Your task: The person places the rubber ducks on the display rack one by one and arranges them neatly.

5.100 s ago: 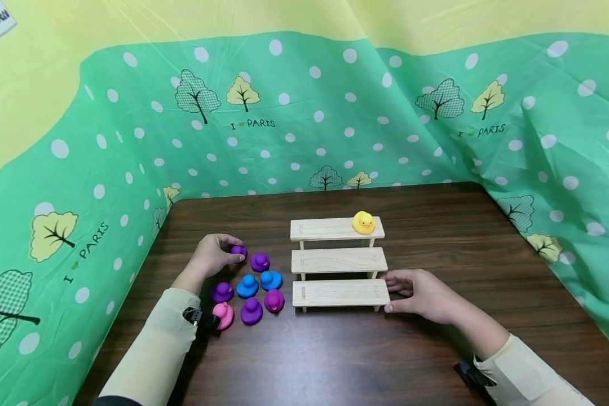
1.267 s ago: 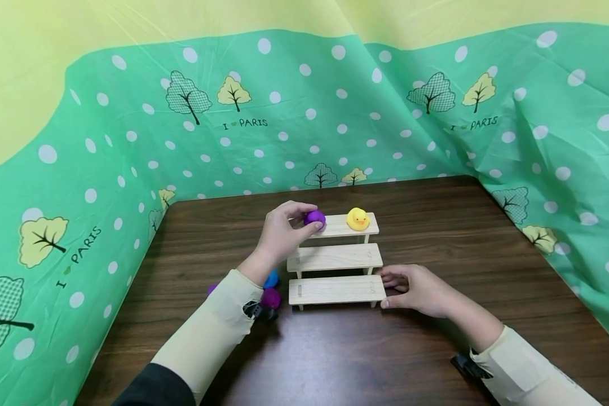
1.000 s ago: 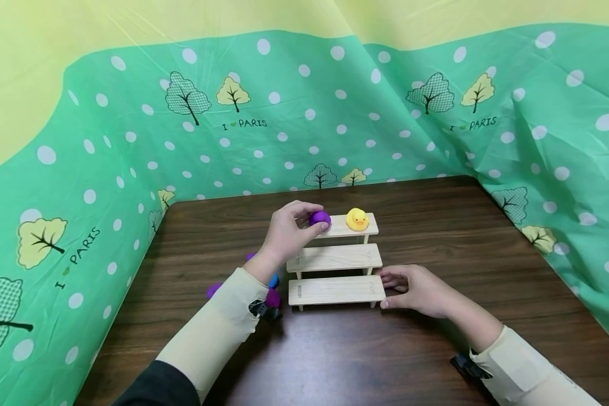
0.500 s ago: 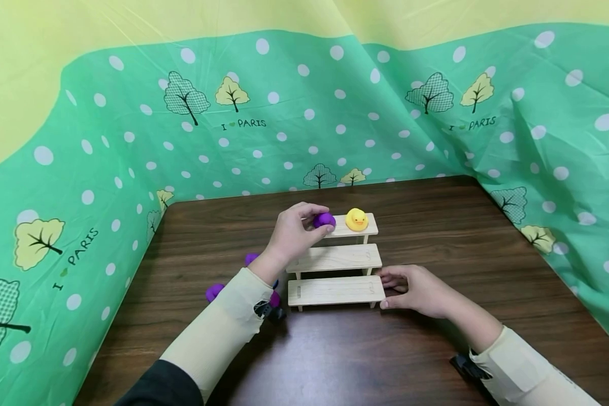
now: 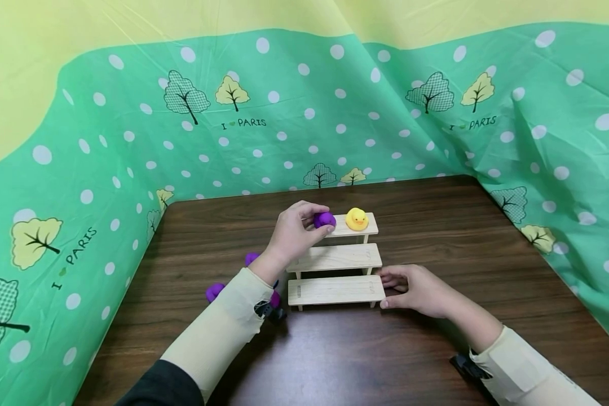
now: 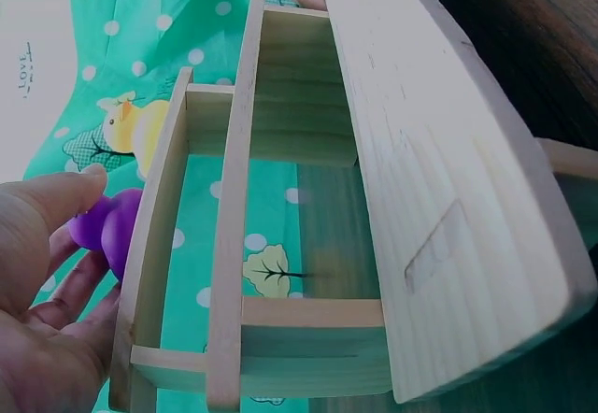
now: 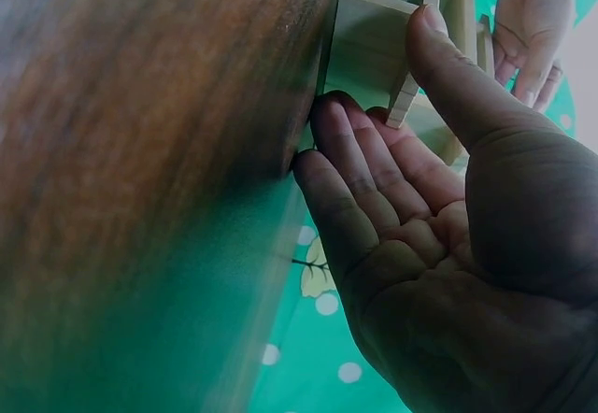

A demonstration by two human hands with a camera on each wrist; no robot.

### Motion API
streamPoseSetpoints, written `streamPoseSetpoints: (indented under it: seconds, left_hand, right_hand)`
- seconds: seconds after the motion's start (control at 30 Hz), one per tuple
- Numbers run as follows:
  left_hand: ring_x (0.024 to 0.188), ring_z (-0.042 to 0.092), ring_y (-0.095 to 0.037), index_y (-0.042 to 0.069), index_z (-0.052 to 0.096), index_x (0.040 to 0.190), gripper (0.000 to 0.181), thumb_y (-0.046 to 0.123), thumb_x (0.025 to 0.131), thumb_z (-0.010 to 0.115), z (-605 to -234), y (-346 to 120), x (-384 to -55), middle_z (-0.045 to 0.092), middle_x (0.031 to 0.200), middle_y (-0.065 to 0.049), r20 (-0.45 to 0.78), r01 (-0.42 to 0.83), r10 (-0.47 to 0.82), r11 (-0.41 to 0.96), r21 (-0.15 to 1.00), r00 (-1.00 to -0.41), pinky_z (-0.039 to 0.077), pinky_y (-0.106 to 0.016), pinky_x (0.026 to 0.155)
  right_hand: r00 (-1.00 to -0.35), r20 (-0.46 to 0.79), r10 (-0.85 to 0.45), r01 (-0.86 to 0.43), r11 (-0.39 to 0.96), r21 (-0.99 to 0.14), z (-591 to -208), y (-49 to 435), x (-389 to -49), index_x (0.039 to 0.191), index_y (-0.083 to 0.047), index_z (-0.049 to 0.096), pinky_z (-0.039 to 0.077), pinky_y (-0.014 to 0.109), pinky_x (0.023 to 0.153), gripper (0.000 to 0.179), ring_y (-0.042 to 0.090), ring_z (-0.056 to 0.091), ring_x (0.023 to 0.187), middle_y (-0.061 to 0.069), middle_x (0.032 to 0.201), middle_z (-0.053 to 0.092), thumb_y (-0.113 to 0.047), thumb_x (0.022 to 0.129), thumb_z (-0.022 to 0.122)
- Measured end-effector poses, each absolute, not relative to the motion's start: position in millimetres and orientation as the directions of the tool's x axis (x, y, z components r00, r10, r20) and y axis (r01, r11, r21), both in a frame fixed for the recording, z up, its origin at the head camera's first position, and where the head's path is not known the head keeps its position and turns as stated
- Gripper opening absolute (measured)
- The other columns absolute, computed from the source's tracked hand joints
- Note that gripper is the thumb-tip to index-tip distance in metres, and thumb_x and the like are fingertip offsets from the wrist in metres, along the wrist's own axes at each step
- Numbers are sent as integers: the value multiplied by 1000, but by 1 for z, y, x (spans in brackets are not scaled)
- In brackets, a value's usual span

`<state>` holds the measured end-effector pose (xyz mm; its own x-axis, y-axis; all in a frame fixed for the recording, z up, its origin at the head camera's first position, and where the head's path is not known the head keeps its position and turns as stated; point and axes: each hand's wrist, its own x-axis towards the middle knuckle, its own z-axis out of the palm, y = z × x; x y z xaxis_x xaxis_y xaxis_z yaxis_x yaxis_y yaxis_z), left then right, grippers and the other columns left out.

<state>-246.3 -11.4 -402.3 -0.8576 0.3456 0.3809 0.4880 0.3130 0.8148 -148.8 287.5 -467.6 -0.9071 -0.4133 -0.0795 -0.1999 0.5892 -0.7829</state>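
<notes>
In the head view, my left hand (image 5: 291, 232) pinches a purple rubber duck (image 5: 325, 220) between thumb and fingers on the top step of a three-step wooden stand (image 5: 335, 290). From the left wrist, that purple duck (image 6: 117, 231) appears at the outer side of the top step. A yellow rubber duck (image 5: 357, 220) sits to its right on the same step. My right hand (image 5: 421, 292) touches the right end of the lowest step. In the right wrist view, the fingers of the right hand (image 7: 439, 217) are fairly straight, with the thumb at the wood's edge.
More ducks lie left of the stand, partly hidden by the left forearm; one purple duck (image 5: 215, 292) and another purple duck (image 5: 251, 258) show. The stand rests on a dark wooden table (image 5: 335, 361). A green dotted cloth (image 5: 284, 124) surrounds the table's back and sides.
My left hand picked up the purple duck from the group at left and brought it to the top step, then slid it rightward. The right hand has stayed at the stand.
</notes>
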Motion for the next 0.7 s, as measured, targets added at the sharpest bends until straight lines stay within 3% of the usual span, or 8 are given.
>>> streamPoseSetpoints:
  seconds: [0.57, 0.7]
  left_hand:
    - [117, 69, -28, 7, 74, 124, 41, 11, 86, 89, -398, -35, -245, 69, 121, -10, 390, 474, 311, 271, 838, -867, 55, -36, 104]
    - [120, 67, -31, 7, 74, 124, 40, 10, 86, 88, -398, -45, -245, 70, 122, -9, 405, 477, 286, 262, 839, -868, 54, -34, 105]
  right_hand:
    - [-909, -88, -408, -191, 596, -780, -466, 285, -150, 132, -3, 67, 60, 36, 91, 59, 21, 70, 108, 4, 118, 73, -23, 82, 92]
    - [-911, -94, -401, -185, 603, -776, -466, 286, -149, 132, -3, 67, 60, 37, 91, 60, 22, 70, 109, 5, 118, 73, -24, 82, 93]
